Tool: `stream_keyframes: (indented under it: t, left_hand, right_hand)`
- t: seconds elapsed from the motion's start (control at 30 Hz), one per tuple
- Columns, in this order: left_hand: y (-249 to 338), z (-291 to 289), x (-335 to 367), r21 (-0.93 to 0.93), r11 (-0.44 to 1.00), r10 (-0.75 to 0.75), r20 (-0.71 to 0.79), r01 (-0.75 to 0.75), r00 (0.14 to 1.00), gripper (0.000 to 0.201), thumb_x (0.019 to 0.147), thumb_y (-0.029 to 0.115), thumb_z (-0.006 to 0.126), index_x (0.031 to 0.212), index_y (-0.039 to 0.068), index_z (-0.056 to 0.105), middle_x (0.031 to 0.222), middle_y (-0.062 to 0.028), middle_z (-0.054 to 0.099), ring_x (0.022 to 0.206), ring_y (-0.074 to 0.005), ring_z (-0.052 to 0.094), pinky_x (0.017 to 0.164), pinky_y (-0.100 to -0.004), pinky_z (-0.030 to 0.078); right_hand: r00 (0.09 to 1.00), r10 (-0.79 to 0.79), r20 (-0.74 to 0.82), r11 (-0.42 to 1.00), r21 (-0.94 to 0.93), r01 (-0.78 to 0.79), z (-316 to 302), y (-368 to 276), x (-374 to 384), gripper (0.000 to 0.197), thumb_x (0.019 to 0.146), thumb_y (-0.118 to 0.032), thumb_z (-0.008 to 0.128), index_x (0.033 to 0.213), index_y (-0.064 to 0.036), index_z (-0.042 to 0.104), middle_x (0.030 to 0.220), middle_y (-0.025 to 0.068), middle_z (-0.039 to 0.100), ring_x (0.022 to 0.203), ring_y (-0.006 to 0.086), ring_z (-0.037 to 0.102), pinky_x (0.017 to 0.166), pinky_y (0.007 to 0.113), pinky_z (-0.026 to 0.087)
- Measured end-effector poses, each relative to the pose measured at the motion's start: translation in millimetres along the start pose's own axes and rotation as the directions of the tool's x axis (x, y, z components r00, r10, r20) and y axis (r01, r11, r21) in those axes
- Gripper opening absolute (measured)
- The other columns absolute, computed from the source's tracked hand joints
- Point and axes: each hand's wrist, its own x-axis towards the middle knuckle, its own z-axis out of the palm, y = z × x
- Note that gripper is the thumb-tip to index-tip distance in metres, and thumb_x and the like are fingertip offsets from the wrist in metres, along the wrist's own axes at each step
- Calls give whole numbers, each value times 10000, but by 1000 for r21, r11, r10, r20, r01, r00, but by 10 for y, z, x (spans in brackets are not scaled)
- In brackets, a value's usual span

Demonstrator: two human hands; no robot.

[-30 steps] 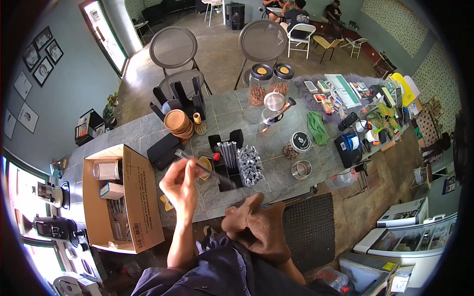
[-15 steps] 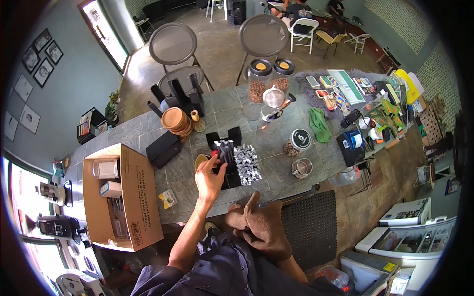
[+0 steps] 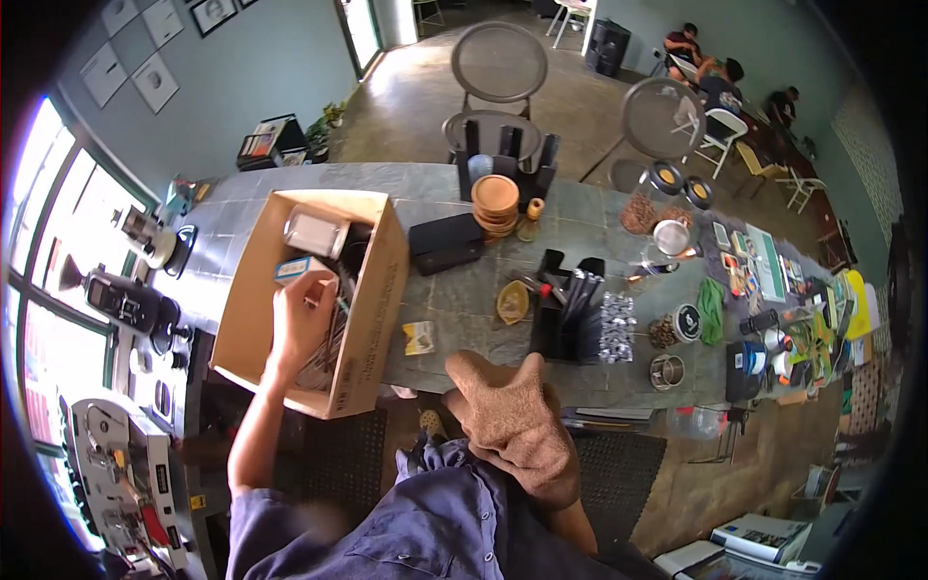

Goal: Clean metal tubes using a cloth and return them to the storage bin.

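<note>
My left hand [image 3: 300, 317] reaches down into an open cardboard box [image 3: 379, 290] on the stone counter [image 3: 464, 309]. Its fingers curl among the box's contents, next to a small blue and white carton [image 3: 293, 269]; whether it grips anything is hidden. A glass jar [image 3: 314, 230] lies at the box's far end. My right hand [image 3: 512, 420] rests at the counter's near edge with its fingers curled under, its back toward me and nothing visible in it. A black organiser [image 3: 570, 311] of dark sticks stands right of the box.
A stack of brown saucers [image 3: 495, 199], a flat black case [image 3: 445, 244], a small yellow dish [image 3: 512, 302] and jars crowd the counter. A coffee grinder [image 3: 126, 300] stands at the left. Chairs [image 3: 498, 63] and seated people [image 3: 715, 77] are beyond. A black mat [image 3: 619, 464] covers the floor.
My left hand has left the black organiser and swung left into the cardboard box. My head has turned left with it. The right hand stays low at the counter's edge.
</note>
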Motion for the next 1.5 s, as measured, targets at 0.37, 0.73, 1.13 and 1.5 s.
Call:
stream_keyframes:
  t: [0.37, 0.73, 1.13, 1.5]
  left_hand:
    - [-2234, 335, 197, 574, 760, -472, 810, -305, 348, 319, 753, 232, 839, 952, -13, 789, 965, -223, 778, 886, -373, 776, 786, -475, 631]
    - [-2253, 23, 265, 507, 809, -477, 862, -296, 173, 219, 860, 193, 761, 812, -20, 761, 736, -129, 757, 673, -193, 761, 599, -342, 611]
    - [-2017, -1034, 240, 176, 979, -110, 884, -107, 454, 320, 853, 247, 860, 710, 8, 701, 660, -87, 710, 589, -176, 676, 545, -361, 535]
    - [-650, -1512, -468, -272, 940, -66, 445, 205, 893, 214, 834, 46, 839, 1019, -35, 767, 831, -106, 773, 703, -139, 717, 625, -283, 557]
  right_hand:
    - [981, -65, 182, 971, -214, 104, 506, -774, 343, 254, 975, -340, 637, 1150, -157, 653, 1138, -60, 555, 751, 261, 543, 620, 389, 496]
    - [959, 76, 272, 924, 343, -171, 908, -891, 365, 432, 957, -544, 556, 1154, -160, 574, 1165, 35, 537, 780, 245, 530, 600, 340, 506]
    - [783, 173, 597, -156, 802, -577, 885, -1038, 565, 717, 922, -770, 438, 1232, -123, 420, 1204, 213, 534, 845, 231, 547, 600, 278, 528]
    - [887, 428, 175, 313, 892, -327, 1325, -1038, 52, 645, 978, -443, 634, 1468, -109, 381, 1280, 178, 538, 1106, 237, 614, 856, 338, 561]
